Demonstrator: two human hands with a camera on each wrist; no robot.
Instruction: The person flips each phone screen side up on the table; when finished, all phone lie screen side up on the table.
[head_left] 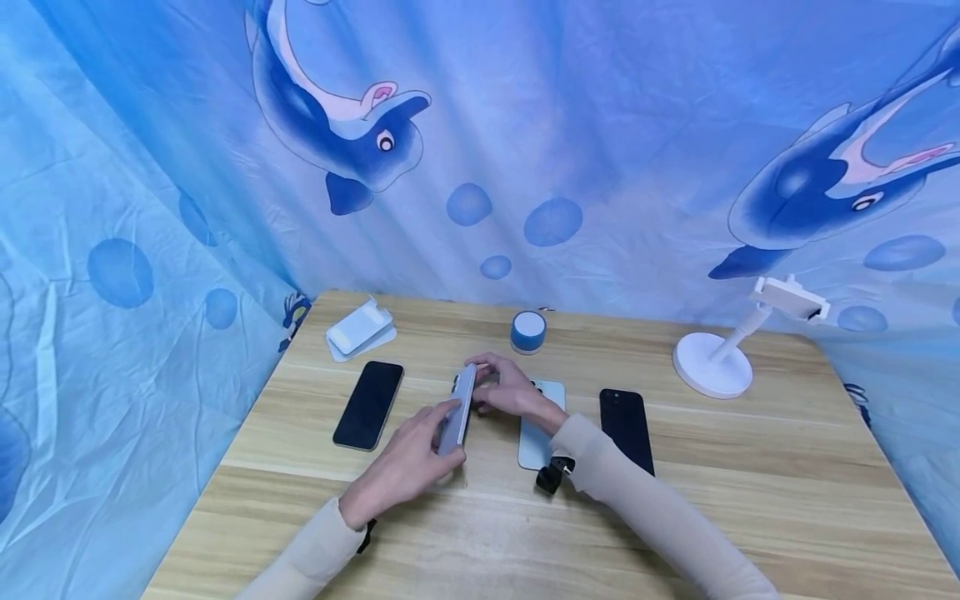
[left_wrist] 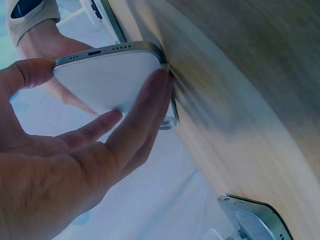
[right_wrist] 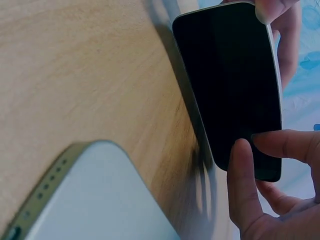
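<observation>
A smartphone (head_left: 454, 427) stands tilted on its long edge just over the table, its pale back toward the left. My left hand (head_left: 412, 454) grips its near end, thumb on one edge and fingers along the back and other edge, as the left wrist view shows. At the far end my right hand (head_left: 510, 390) holds the phone, with fingertips on the dark screen (right_wrist: 230, 90) and another finger behind it. Under the right wrist lies a pale blue phone (head_left: 534, 442), back up. To the left, another phone (head_left: 369, 406) lies with its black screen up.
A black phone (head_left: 626, 425) lies beside the right forearm. Farther back are a folded white stand (head_left: 360, 327), a small blue cylinder (head_left: 528, 335) with a white top, and a white phone stand (head_left: 712, 365) on a round base. A blue dolphin-print curtain (head_left: 480, 133) hangs behind the table.
</observation>
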